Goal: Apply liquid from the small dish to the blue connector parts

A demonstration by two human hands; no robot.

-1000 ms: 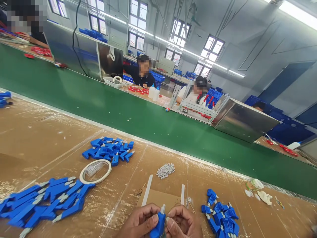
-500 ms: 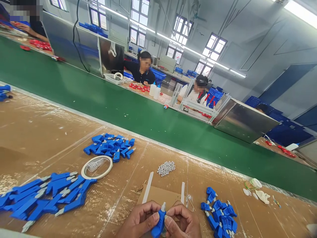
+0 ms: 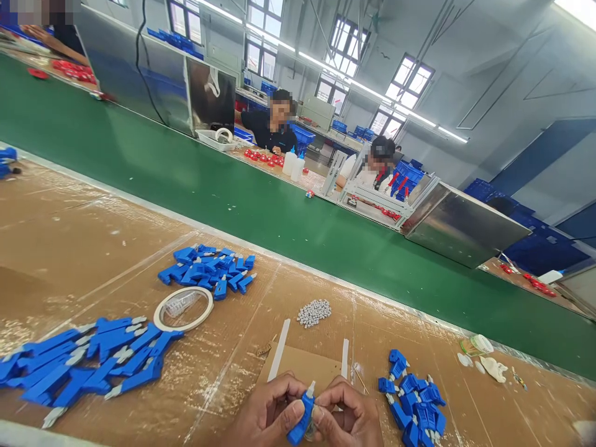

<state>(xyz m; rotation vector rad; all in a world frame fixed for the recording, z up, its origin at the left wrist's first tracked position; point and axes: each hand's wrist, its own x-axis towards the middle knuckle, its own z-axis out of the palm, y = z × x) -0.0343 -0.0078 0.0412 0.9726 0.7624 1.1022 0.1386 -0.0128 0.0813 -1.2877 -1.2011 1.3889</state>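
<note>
Evidently one blue piece (image 3: 302, 419) is in hand, over the cardboard (image 3: 302, 363): the left hand (image 3: 279, 411) pinches it, while the right hand (image 3: 347, 413) presses thumb and finger together at its side, anything between hidden. The left heap (image 3: 100, 376), far heap (image 3: 200, 272) and right heap (image 3: 426, 413) wait on the worktop (image 3: 265, 301); which are finished, I can't tell. Compared with a second ago, the grip looks unchanged.

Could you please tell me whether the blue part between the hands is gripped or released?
Gripped: the left hand pinches the blue part, with the right hand at its other side.
</note>
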